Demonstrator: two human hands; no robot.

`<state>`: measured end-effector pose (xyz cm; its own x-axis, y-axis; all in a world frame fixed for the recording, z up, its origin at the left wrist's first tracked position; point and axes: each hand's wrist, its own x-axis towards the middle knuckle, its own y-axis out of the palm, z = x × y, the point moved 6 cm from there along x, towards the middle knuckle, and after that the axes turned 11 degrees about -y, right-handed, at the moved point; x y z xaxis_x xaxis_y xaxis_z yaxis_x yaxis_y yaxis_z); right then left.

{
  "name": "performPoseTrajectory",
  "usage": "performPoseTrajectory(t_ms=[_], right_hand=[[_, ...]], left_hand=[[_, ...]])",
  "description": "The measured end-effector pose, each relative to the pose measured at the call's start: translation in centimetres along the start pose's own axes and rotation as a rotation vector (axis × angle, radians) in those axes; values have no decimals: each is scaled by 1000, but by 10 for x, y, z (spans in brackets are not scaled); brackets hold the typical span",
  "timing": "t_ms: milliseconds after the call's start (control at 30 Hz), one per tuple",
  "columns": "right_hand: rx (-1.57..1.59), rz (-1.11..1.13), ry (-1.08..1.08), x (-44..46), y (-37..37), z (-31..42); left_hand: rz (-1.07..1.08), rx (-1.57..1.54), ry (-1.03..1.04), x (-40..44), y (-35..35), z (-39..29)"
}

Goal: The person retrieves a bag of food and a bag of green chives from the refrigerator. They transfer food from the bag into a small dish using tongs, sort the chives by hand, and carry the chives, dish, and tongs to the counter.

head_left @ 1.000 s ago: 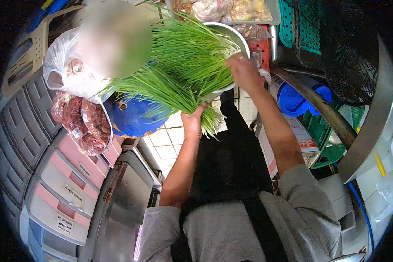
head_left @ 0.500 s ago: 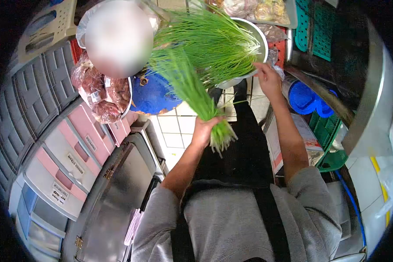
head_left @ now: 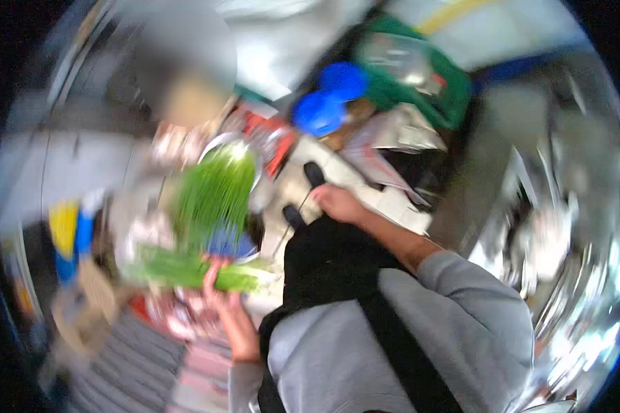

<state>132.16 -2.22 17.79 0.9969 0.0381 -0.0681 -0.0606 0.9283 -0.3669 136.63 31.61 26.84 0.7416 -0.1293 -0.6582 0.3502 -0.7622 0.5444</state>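
Note:
My left hand (head_left: pixel 217 275) is closed round a bunch of long green stalks (head_left: pixel 165 267), near their pale root ends, which point right. The bunch lies sideways across the view, blurred by motion. More green stalks (head_left: pixel 217 193) rest in a white bowl (head_left: pixel 256 168) just above it. My right hand (head_left: pixel 334 201) is over the floor in front of my dark apron, away from the stalks. Its fingers look curled, and blur hides whether anything is between them.
Blue round lids (head_left: pixel 319 113) and a green basket (head_left: pixel 455 93) are at the top. Bags of reddish meat (head_left: pixel 179 313) lie beside the held bunch, above pink drawers (head_left: pixel 203 368). A metal surface (head_left: pixel 489 144) runs down the right.
The view has swung round to the right, with strong blur. My left hand still holds the bunch, lifted off the pile earlier. My right hand has moved away from the bowl.

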Motion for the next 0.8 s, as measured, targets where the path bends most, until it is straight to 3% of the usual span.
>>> performPoseTrajectory(t_ms=[100,133,200,367,400,433,567,800], right_hand=[[-186,-44,-107,-44,-44,51],[-242,-19,-82,-58,-63,74],[-442,-104,-46,-98,-90,102],[-726,-553,-92,-235,-162,210],[-742,-671,-151,-253,-188,199],[-779,-673,1,-282,-203,206],[-803,-997,250,-405,-249,196],[-814,-1217,673,-526,-233,174]], left_hand=[[191,150,-32,13,57,-13],[687,21,-159,17,114,-4],[766,82,-173,-9,171,5],[1056,101,-329,-104,277,25],[1074,147,-337,-92,299,52],[1107,142,-367,-101,313,66],[1158,340,-417,-114,359,148],[1262,340,-685,-167,416,225]])
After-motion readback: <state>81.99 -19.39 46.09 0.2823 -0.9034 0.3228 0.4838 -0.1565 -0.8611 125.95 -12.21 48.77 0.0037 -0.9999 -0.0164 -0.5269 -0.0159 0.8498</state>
